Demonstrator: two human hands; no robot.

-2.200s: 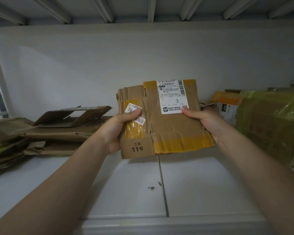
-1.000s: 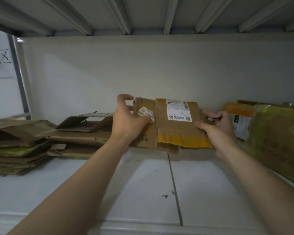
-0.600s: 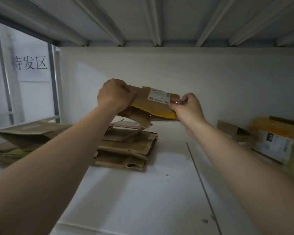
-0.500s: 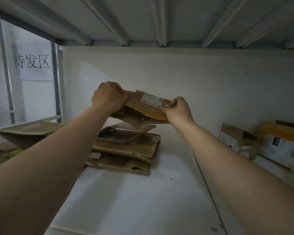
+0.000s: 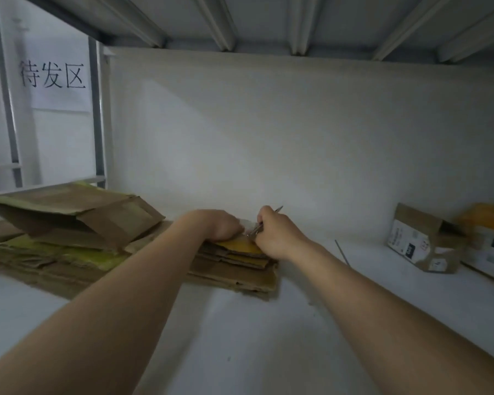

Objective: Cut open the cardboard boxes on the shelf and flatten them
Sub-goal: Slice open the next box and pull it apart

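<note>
The flattened box with yellow tape [image 5: 241, 246] lies on top of a stack of flattened cardboard [image 5: 240, 273] on the white shelf [image 5: 268, 332]. My left hand [image 5: 216, 225] rests knuckles-up on it, fingers curled down onto the cardboard. My right hand [image 5: 274, 233] is right beside it, pressing on the same box while gripping a thin metal cutter [image 5: 264, 222] whose tip points up and to the right. Most of the box is hidden under my hands.
A second pile of flattened boxes [image 5: 66, 223] with green tape fills the left of the shelf. Unopened boxes [image 5: 422, 238] and a yellow-taped one [image 5: 488, 240] stand at the right. A paper sign [image 5: 53, 75] hangs beyond the shelf post [image 5: 97, 115].
The flattened box was held up in the air between both hands; it has been carried left and lowered onto the cardboard stack, and both hands now press on it.
</note>
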